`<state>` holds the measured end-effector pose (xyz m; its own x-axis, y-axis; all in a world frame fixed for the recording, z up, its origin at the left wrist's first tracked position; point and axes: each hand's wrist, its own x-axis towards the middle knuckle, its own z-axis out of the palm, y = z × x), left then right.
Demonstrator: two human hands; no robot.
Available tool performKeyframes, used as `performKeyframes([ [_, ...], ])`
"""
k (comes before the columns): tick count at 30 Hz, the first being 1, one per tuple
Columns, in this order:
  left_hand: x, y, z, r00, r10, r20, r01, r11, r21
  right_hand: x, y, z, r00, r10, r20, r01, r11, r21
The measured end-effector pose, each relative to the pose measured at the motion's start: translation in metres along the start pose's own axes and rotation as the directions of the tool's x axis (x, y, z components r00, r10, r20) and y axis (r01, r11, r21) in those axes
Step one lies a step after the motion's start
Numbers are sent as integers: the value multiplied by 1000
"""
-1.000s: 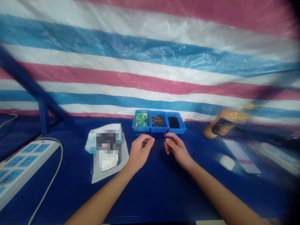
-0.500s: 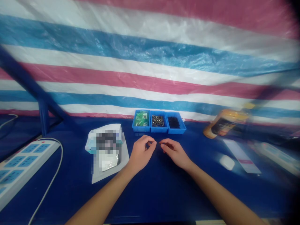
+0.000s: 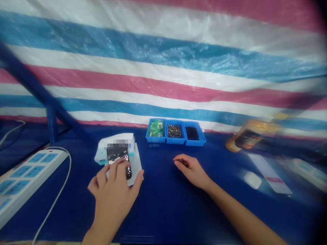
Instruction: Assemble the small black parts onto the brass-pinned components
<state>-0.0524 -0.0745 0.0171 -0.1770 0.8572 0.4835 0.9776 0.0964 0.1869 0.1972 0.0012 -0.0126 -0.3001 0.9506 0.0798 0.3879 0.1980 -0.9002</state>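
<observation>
My left hand (image 3: 114, 190) lies with its fingers spread on a dark phone-like device (image 3: 120, 161) that rests on a white paper or bag (image 3: 135, 160) at the left of the blue table. My right hand (image 3: 190, 170) rests on the table in the middle, fingers curled and pinched together; what they hold, if anything, is too small to make out. Behind both hands stand three small blue bins in a row: one with green parts (image 3: 155, 129), one with shiny metal pieces (image 3: 174, 131), one with black pieces (image 3: 192, 133).
A white power strip (image 3: 28, 170) with a cable lies at the left. A yellow bottle (image 3: 249, 139) lies on its side at the right, near a white oval object (image 3: 252, 179) and a flat white card (image 3: 268, 168). A striped tarp hangs behind the table.
My left hand has left the middle of the table and moved left onto the dark device, its fingers now spread. My right hand stayed almost in place. The view shifted slightly.
</observation>
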Motion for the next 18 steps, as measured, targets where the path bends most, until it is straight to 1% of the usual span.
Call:
performKeyframes([
  [2, -1, -16, 3, 998, -41, 42, 40, 999, 17, 0, -2, 0, 1000, 0, 13, 0, 1000, -11],
  [4, 7, -28, 8, 996, -44, 77, 43, 999, 16, 0, -3, 0, 1000, 1, 25, 0, 1000, -25],
  [6, 19, -31, 12, 998, -39, 55, 39, 999, 4, -1, -3, -1, 1000, 0, 29, 1, 999, -36],
  [7, 24, -30, 13, 999, -30, 23, 30, 999, -9, -1, -3, -1, 1000, -3, 28, 4, 999, -41],
  [8, 28, -25, 12, 1000, -2, -1, 2, 999, -32, -1, -3, -1, 1000, -7, 27, 9, 999, -48],
  [9, 31, -19, 11, 999, 51, -18, -52, 996, -67, -1, -3, -1, 1000, -13, 28, 14, 998, -57],
  [10, 32, -11, 10, 992, 125, -35, -128, 986, -108, -1, -3, -1, 999, -20, 30, 22, 997, -72],
  [11, 32, -1, 8, 974, 222, -44, -226, 962, -156, -1, -4, -2, 999, -30, 33, 33, 995, -92],
  [12, 31, 10, 7, 938, 346, -27, -344, 915, -211, -1, -5, -2, 998, -46, 40, 50, 992, -116],
  [13, 31, 21, 6, 885, 465, 8, -447, 855, -261, -1, -6, -1, 997, -67, 50, 73, 988, -138],
  [14, 32, 32, 7, 818, 574, 35, -539, 786, -301, -2, -7, -1, 994, -94, 64, 103, 982, -156],
  [15, 33, 42, 9, 733, 678, 51, -628, 704, -331, -2, -7, -1, 989, -125, 80, 137, 976, -170],
  [16, 35, 52, 12, 644, 763, 62, -702, 621, -348, -2, -6, -1, 983, -157, 95, 172, 969, -179],
  [17, 38, 60, 17, 580, 812, 56, -749, 560, -355, -2, -6, -2, 977, -188, 105, 205, 961, -186],
  [18, 41, 66, 22, 560, 828, 36, -765, 533, -361, -2, -5, -2, 971, -213, 106, 231, 953, -195],
])
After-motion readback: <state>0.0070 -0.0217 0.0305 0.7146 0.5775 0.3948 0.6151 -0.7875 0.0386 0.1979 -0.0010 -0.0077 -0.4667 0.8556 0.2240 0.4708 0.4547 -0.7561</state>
